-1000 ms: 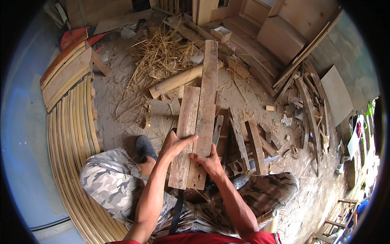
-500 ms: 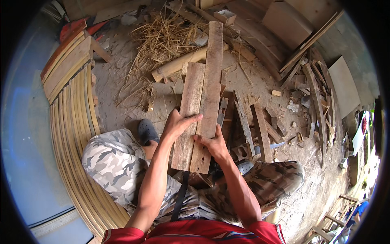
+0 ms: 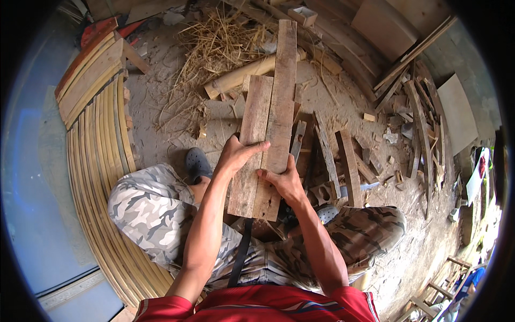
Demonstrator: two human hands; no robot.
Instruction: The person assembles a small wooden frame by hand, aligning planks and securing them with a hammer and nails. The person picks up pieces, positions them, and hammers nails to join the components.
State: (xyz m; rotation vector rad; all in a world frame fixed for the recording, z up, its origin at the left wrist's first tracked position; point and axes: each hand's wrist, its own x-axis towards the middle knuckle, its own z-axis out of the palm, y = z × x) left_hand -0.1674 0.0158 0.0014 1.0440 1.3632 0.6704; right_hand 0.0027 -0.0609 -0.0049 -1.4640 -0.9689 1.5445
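Two rough wooden boards lie side by side between my hands, long edges touching and near ends about level. The shorter board (image 3: 255, 110) is on the left; the longer board (image 3: 284, 70) on the right reaches well past it at the far end. My left hand (image 3: 240, 154) grips the pair from the left, its thumb laid across the shorter board to the seam. Lower down, my right hand (image 3: 286, 181) holds the right edge, thumb pointing in to the seam. The fingers of both hands are mostly hidden under the boards.
Stacked curved wooden strips (image 3: 102, 177) run along the left. A straw heap (image 3: 217, 45) and a thick bamboo pole (image 3: 238, 75) lie ahead. Scrap wood pieces (image 3: 350, 166) stand and lie to the right. My camouflage-clad knees (image 3: 147, 214) flank the work.
Both boards, with both hands still gripping them, have shifted slightly up and away from me. The grip looks the same.
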